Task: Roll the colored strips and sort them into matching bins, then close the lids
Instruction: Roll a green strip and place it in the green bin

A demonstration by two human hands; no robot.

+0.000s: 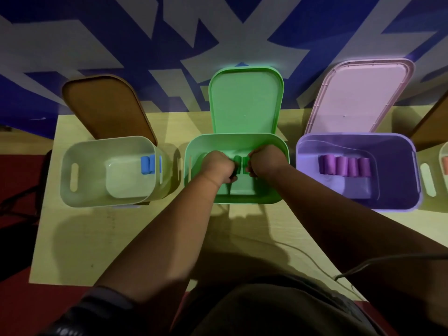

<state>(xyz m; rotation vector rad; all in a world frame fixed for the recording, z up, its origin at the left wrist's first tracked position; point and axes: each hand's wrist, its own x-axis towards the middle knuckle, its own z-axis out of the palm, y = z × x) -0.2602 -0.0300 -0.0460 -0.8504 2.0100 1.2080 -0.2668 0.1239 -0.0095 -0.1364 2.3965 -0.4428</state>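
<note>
While your left hand (pixel 217 166) and right hand (pixel 263 163) sit curled round the green rolls (pixel 238 163) low inside the middle green bin (pixel 244 199), judge them light, soft and springy, so pinch across each coil's sides, not its loose end.

No text, label, brand or number can be read. Beyond the left hand (pixel 218 166) and right hand (pixel 263 163), the wall (pixel 169 40) carries large angular blue and white shapes; whether they form letters cannot be told. Small pale marks on the sleeve (pixel 72 328), below the left hand, are too blurred to read.
</note>
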